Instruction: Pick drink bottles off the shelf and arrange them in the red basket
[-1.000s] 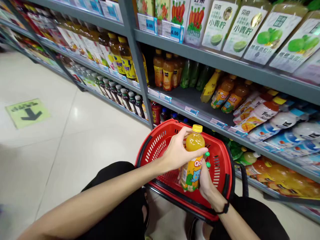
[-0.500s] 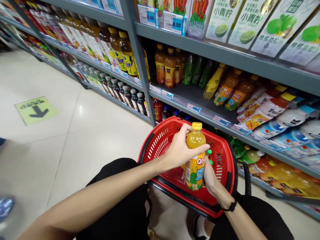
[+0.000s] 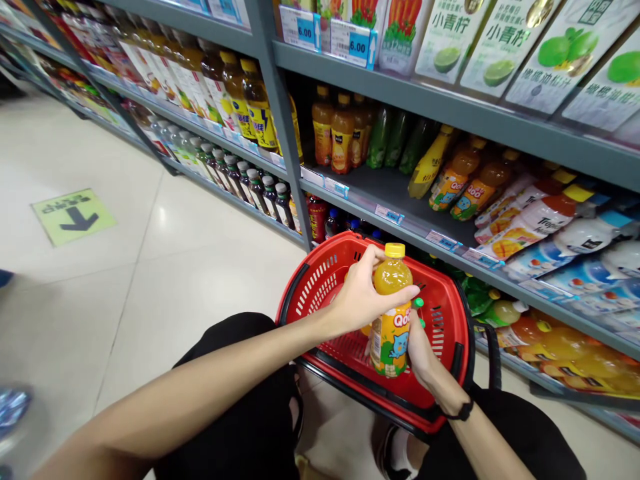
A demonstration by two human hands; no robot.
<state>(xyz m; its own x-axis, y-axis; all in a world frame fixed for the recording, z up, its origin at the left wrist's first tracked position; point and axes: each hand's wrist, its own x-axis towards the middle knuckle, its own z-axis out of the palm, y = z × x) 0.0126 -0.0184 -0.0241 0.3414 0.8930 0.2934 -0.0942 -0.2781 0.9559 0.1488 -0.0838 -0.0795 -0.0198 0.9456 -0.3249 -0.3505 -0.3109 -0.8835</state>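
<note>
Between my hands stands a juice bottle [image 3: 393,327] with a yellow cap and an orange Qoo label, nearly upright above a red shopping basket [image 3: 320,257]. My left hand [image 3: 363,293] wraps round its upper part, thumb across the front below the neck. Lower down, my right hand [image 3: 421,347] holds the bottle's right side; its fingers go out of sight behind it. Inside the basket, green caps [image 3: 419,303] show just right of the bottle, and what they belong to is mostly hidden.
Grey shelving [image 3: 350,187] runs along the far side. Two similar Qoo bottles [image 3: 467,193] lean on the middle shelf beside a yellow bottle [image 3: 427,163]. Cartons [image 3: 495,47] line the shelf above. The basket's black handle [image 3: 493,353] sticks out at right. A floor sign [image 3: 75,217] lies at left.
Both hands keep the same hold on the bottle, which has hardly moved. The whole view has shifted very slightly.
</note>
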